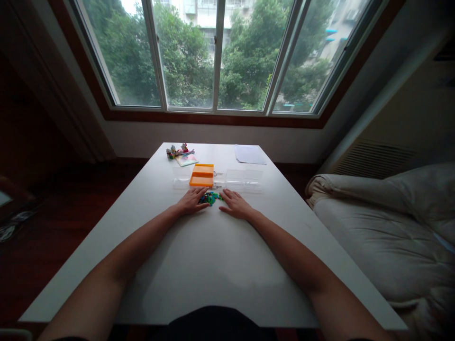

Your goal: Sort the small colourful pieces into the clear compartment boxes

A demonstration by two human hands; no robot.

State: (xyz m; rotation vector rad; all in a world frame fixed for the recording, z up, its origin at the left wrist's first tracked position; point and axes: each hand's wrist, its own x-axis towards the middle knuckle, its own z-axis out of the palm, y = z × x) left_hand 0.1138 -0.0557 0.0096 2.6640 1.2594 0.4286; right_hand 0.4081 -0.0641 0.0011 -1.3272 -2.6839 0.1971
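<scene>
Fingers spread wide, left hand and right hand flank a pile of small colorful pieces on the white counter, apparently gathering them, work that calls for gentle inward strokes.

I have a white table before me, its near edge on my side. Midway between its left and right edges, closer to the far edge, lies a pile of small green and blue pieces, with my left hand and right hand on either side. Just beyond sits an orange tray, between a left clear container and a right clear container. Small figures and a pale card occupy the far left corner; paper sheets, the far right.
</scene>
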